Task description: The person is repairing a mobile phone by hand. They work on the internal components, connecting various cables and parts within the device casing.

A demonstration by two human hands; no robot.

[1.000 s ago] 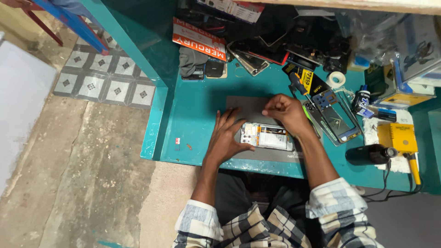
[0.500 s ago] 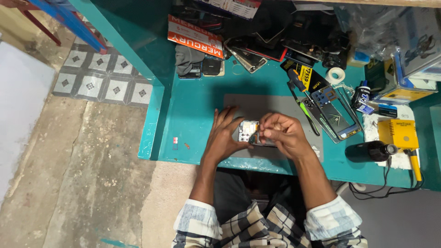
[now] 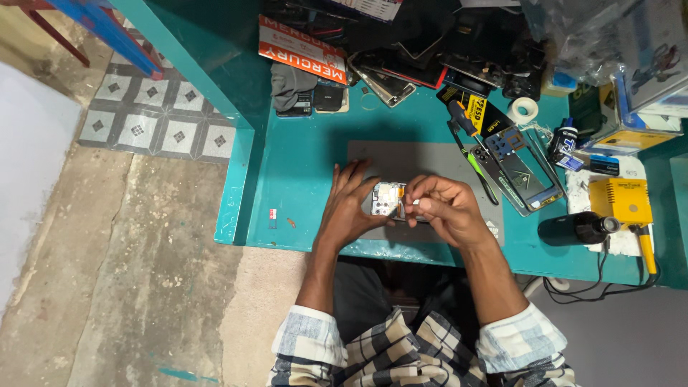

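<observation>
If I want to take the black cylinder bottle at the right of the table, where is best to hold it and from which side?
Grip the black bottle around the middle of its body, coming from above. It lies on its side on the teal table, so the round barrel is exposed on top. Its capped end points right, toward the yellow tool and cables, so keep to the freer left part.

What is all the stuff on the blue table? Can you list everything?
phone: 1, opened, on mat, between both hands
mat: 1, grey, table middle
table: 1, teal
tape roll: 1, white, far right
screwdriver: 1, green and blue, right of mat
bottle: 1, black, lying right
yellow tool: 1, right edge
red box: 1, table back
left hand: 1, holding phone
right hand: 1, on phone
</observation>
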